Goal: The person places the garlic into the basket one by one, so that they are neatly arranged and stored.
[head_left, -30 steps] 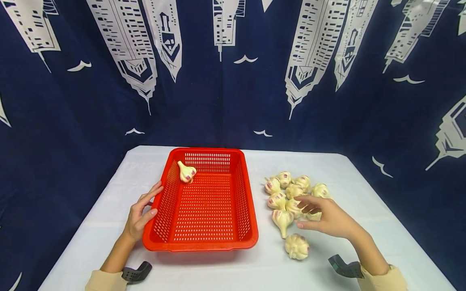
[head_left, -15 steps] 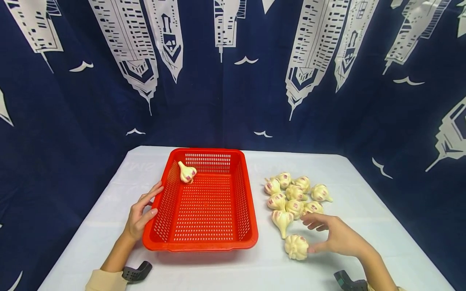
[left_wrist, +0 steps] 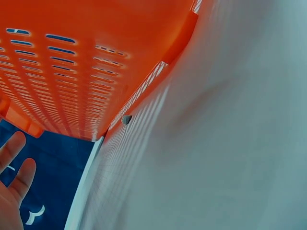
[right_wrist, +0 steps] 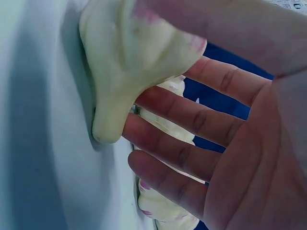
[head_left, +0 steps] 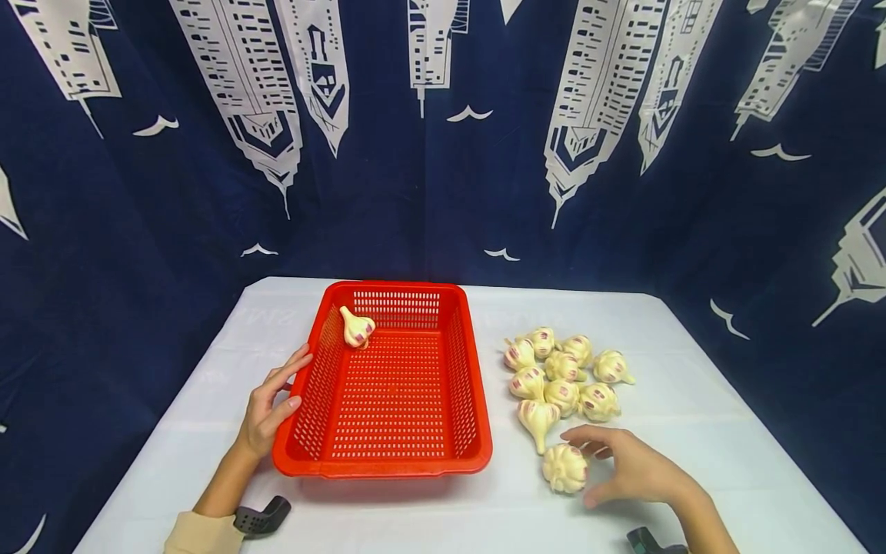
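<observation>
A red plastic basket [head_left: 388, 468] stands on the white table, with one garlic bulb [head_left: 358, 329] inside at its far left corner. My left hand [head_left: 261, 415] rests against the basket's left rim, thumb and fingers spread; in the left wrist view its fingers [left_wrist: 23, 179] are extended. My right hand [head_left: 626, 468] is at the right side of the nearest loose garlic bulb [head_left: 564, 468], its thumb and fingers parted around it. In the right wrist view this garlic bulb [right_wrist: 129, 57] lies between thumb and fingers, which are not closed on it; whether they touch it, I cannot tell.
Several more garlic bulbs [head_left: 562, 396] lie clustered on the table [head_left: 692, 385], right of the basket and beyond my right hand. A dark blue cloth [head_left: 415, 192] with white building prints hangs behind the table.
My right hand has moved from over the garlic cluster toward the near side and now is beside the nearest bulb. The left hand and the basket have stayed in place.
</observation>
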`<state>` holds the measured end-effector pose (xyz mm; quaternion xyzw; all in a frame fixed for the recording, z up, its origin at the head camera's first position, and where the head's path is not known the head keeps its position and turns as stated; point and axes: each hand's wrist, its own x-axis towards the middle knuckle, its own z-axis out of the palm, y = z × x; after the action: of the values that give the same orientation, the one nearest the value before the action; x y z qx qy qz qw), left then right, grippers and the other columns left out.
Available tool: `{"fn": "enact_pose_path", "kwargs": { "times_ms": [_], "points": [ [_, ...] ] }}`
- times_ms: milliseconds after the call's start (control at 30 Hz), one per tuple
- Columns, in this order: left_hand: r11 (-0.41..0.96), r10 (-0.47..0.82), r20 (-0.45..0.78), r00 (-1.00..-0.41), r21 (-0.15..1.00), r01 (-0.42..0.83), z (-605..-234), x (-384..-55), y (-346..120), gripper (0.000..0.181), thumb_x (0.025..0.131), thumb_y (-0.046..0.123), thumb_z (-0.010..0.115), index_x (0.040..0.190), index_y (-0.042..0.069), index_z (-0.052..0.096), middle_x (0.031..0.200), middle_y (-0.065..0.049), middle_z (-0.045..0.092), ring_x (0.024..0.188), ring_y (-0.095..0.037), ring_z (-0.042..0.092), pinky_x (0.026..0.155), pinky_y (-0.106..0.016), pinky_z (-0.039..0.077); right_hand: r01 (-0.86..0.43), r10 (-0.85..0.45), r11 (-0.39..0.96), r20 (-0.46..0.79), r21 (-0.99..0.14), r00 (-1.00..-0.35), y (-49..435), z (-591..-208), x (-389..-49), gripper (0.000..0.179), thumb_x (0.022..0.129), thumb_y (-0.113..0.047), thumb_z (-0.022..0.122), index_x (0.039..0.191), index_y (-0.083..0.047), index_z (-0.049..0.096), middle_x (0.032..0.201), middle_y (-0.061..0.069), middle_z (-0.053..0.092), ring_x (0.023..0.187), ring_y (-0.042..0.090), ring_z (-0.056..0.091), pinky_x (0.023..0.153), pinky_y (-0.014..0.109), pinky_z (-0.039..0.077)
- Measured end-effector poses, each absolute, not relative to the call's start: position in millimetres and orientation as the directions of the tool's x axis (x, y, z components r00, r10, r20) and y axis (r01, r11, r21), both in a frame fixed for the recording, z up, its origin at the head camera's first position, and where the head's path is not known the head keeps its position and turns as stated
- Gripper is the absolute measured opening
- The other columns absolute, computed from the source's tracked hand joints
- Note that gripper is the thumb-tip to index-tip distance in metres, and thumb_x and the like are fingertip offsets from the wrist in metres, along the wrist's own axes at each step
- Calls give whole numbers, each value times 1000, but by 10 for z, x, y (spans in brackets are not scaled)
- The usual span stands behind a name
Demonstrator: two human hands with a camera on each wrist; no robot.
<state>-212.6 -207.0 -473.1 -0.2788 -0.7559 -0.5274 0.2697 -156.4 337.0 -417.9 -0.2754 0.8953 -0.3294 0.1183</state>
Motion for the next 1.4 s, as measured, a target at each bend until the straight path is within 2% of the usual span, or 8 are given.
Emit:
{"fn": "enact_pose_path", "kwargs": {
  "times_ms": [167, 467, 633, 933, 1200, 1400],
  "points": [
    [289, 141, 706, -694, 641, 711, -4727, -2122, -2061, 56, 79, 3, 48, 134, -7, 55, 147, -23, 45, 112, -9, 49, 83, -23, 38, -412, -558, 651, -35, -637, -829, 3335, -4187, -1563, 71, 66, -32, 90, 127, -10, 62, 119, 4, 66, 98, 11, 59, 83, 38, 53],
    [273, 146, 716, -682, 634, 724, -4736, -2143, -2050, 56, 79, 2, 48, 134, -8, 55, 147, -24, 46, 110, -11, 50, 83, -24, 38, -431, -550, 640, 13, -637, -835, 3314, -4257, -1560, 61, 72, -33, 87, 124, -12, 63, 116, 2, 67, 96, 9, 59, 82, 37, 53],
    [271, 140, 715, -685, 638, 721, -4751, -2158, -2058, 56, 79, 2, 48, 133, -8, 56, 146, -24, 46, 110, -12, 50, 83, -24, 37, -455, -536, 659, 51, -599, -843, 3320, -4278, -1553, 59, 72, -34, 87, 123, -14, 64, 113, -4, 67, 94, 7, 59, 80, 36, 54],
    [286, 141, 700, -700, 648, 706, -4734, -2140, -2069, 56, 79, 4, 48, 134, -7, 56, 147, -22, 46, 109, -12, 49, 83, -24, 38, -499, -533, 652, 122, -571, -837, 3293, -4209, -1520, 55, 70, -34, 89, 116, -15, 66, 113, -7, 68, 104, 12, 63, 87, 38, 53],
    [287, 140, 694, -706, 654, 700, -4741, -2128, -2077, 56, 80, 4, 48, 134, -7, 55, 147, -22, 46, 109, -12, 49, 82, -24, 37, -540, -562, 606, 166, -585, -811, 3215, -4132, -1582, 44, 68, -24, 89, 104, -21, 64, 101, -14, 66, 96, 10, 65, 84, 38, 54],
    [281, 141, 705, -696, 645, 710, -4750, -2139, -2079, 56, 80, 3, 48, 134, -7, 55, 147, -22, 46, 108, -12, 49, 82, -24, 38, -538, -534, 605, 202, -587, -821, 3147, -4076, -1639, 47, 69, -23, 88, 109, -18, 64, 104, -13, 67, 92, 9, 65, 80, 37, 54]
  ]
}}
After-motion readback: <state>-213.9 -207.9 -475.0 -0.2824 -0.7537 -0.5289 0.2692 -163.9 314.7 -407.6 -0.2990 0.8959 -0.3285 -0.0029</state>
